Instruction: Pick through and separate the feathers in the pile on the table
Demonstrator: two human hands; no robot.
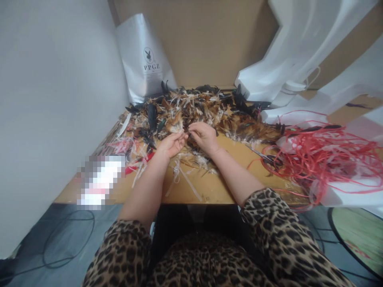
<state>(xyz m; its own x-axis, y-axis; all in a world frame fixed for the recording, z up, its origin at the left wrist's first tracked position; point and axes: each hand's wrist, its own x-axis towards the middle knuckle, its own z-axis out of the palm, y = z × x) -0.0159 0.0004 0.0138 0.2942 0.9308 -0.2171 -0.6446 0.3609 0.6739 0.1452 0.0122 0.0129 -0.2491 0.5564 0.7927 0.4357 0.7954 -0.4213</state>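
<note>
My left hand [172, 145] is closed in a pinch at a small bunch of brown feathers [176, 122], whose pale lower ends meet the fingertips. Close beside it, my right hand [204, 138] bends its fingers together in a pinch, almost touching the left fingertips. Whatever sits between the right fingers is too small to make out. Behind both hands spreads a big heap of brown and black feathers [206, 104]. Loose quills and pale strips [179, 175] lie on the wooden table [215, 189] under my wrists.
Scissors [271, 160] lie right of my hands, beside a tangle of red and clear ribbon [332, 159]. A silver bag [140, 59] stands at the back left. White foam pieces [278, 59] lean at the back right. A blurred-out bright object [101, 181] lies front left.
</note>
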